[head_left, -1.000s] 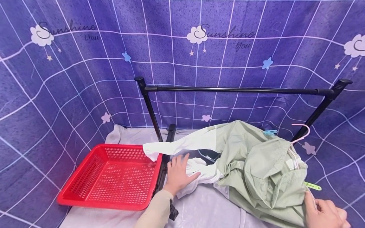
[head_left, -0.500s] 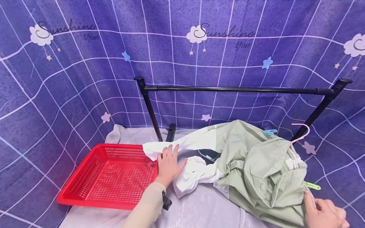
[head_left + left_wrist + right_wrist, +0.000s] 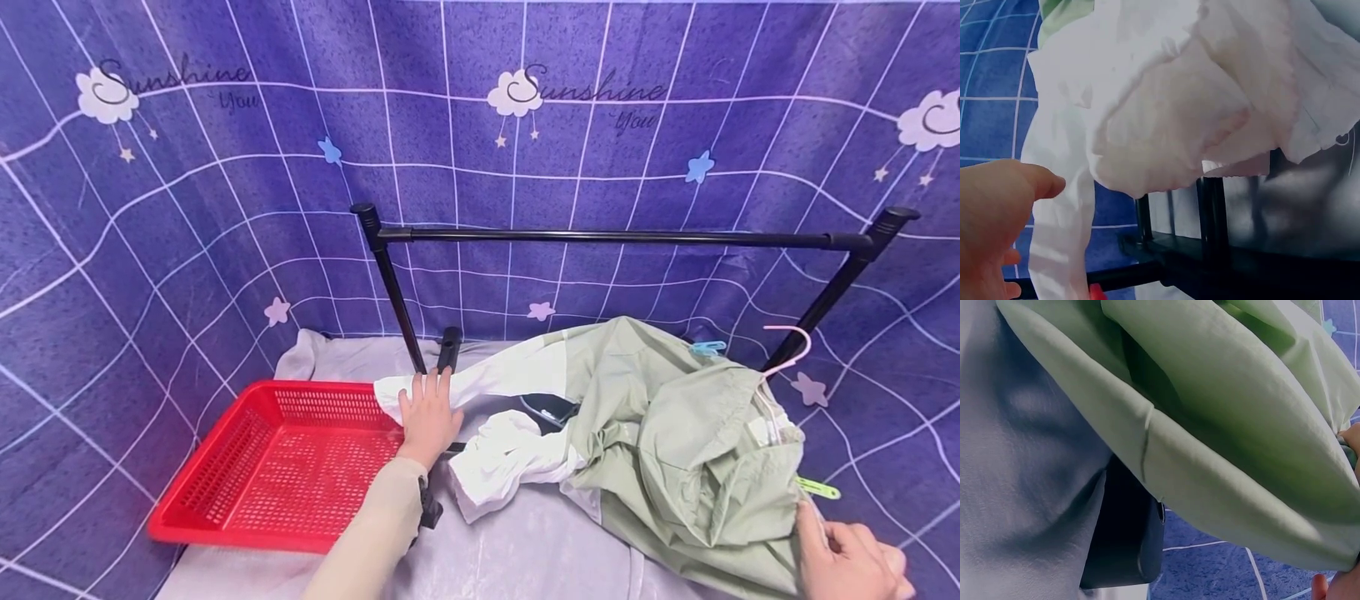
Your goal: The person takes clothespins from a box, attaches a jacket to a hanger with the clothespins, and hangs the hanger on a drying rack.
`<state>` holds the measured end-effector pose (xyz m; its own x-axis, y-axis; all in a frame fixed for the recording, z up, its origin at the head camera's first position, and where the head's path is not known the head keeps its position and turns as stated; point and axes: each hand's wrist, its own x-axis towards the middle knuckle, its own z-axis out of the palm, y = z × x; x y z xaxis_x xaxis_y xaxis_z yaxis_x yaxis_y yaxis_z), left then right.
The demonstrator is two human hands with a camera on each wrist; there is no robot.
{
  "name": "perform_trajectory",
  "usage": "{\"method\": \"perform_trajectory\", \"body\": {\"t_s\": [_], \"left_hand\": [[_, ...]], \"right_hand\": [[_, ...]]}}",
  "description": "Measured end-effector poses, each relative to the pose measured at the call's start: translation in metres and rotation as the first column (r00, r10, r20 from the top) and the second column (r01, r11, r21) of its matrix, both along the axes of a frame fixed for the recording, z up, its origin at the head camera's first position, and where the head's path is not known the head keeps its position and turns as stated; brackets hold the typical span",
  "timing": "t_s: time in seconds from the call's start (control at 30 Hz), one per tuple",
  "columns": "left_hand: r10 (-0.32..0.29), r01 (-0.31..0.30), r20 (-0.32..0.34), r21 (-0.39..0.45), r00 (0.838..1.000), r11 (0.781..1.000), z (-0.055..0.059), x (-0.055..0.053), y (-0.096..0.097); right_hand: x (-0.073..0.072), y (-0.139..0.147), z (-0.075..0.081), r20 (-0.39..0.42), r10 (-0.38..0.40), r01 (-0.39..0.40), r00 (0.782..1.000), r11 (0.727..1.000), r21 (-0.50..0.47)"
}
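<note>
A light green jacket (image 3: 667,450) with white sleeves lies bunched at the right, a pink hanger (image 3: 797,354) at its neck. My right hand (image 3: 847,554) pinches its near right edge; the green fabric fills much of the right wrist view. The far white sleeve (image 3: 517,371) stretches left to the basket rim. Over its cuff end is my left hand (image 3: 429,423), fingers extended. In the left wrist view, the thumb (image 3: 1044,181) overlaps that sleeve. The other white sleeve (image 3: 502,467) lies crumpled nearer. Blue (image 3: 708,347) and green clothespins (image 3: 817,488) show beside the jacket.
A red perforated basket (image 3: 247,537) stands at the left. Behind the jacket rises a black rack (image 3: 600,237), its crossbar spanning the middle. A dark item (image 3: 551,410) shows between the sleeves. Grey cloth (image 3: 540,558) covers the surface, with a purple curtain (image 3: 450,125) behind.
My left hand has moved left and away from me, from the crumpled near sleeve to the far sleeve's cuff end by the basket. My right hand stays at the jacket's edge.
</note>
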<state>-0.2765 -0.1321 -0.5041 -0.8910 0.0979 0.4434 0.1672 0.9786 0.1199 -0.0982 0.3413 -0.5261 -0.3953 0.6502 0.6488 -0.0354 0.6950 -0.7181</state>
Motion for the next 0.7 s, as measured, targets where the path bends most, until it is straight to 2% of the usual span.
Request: {"method": "perform_trajectory", "body": {"t_s": [0.17, 0.4, 0.47, 0.7], "left_hand": [[-0.005, 0.005, -0.002, 0.013, 1.0, 1.0, -0.004, -0.006, 0.0], [-0.004, 0.004, 0.01, -0.011, 1.0, 1.0, -0.009, -0.008, 0.0], [-0.001, 0.002, 0.019, -0.025, 1.0, 1.0, -0.01, -0.008, -0.001], [0.029, -0.024, 0.126, -0.043, 0.992, 0.999, -0.016, -0.008, -0.005]], "right_hand": [[0.0, -0.001, 0.002, -0.029, 0.013, -0.012, 0.999, 1.0, 0.021], [-0.004, 0.003, -0.004, -0.112, 0.04, -0.033, 0.993, 0.998, 0.06], [-0.004, 0.003, -0.005, -0.109, 0.038, -0.031, 0.993, 0.997, 0.065], [-0.003, 0.003, -0.004, -0.042, -0.02, 0.025, 0.999, 0.994, 0.107]]}}
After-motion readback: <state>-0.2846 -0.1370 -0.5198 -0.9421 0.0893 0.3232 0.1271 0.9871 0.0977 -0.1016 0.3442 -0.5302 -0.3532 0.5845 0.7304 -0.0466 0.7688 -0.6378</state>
